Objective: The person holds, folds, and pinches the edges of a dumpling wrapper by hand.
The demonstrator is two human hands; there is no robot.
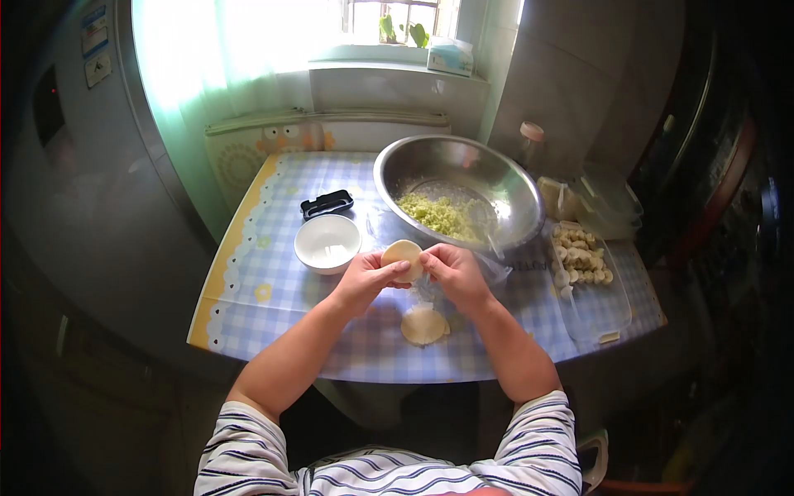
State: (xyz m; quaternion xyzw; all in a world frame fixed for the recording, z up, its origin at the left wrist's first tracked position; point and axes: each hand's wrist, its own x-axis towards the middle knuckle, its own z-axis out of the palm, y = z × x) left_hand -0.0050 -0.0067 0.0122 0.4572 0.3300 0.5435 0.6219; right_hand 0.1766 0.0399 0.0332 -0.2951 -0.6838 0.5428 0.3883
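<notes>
One dough round point(401, 252) is pinched mid-frame by left hand point(365, 277) and right hand point(456, 273), the steel bowl point(517, 198) lying toward upper right, nearer the latter.

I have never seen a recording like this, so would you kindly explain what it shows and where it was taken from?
There is no machine: a person works with two bare hands. The single picture comes from a camera worn on the head, looking forward and down, so the striped sleeves are the wearer's own. The left hand and right hand hold a pale dough round above a checked tablecloth. Nearer the person lie similar rounds. Beyond are a white bowl, a black object and a metal basin with chopped greenish food. To the right, a clear container holds small pale pieces.
</notes>
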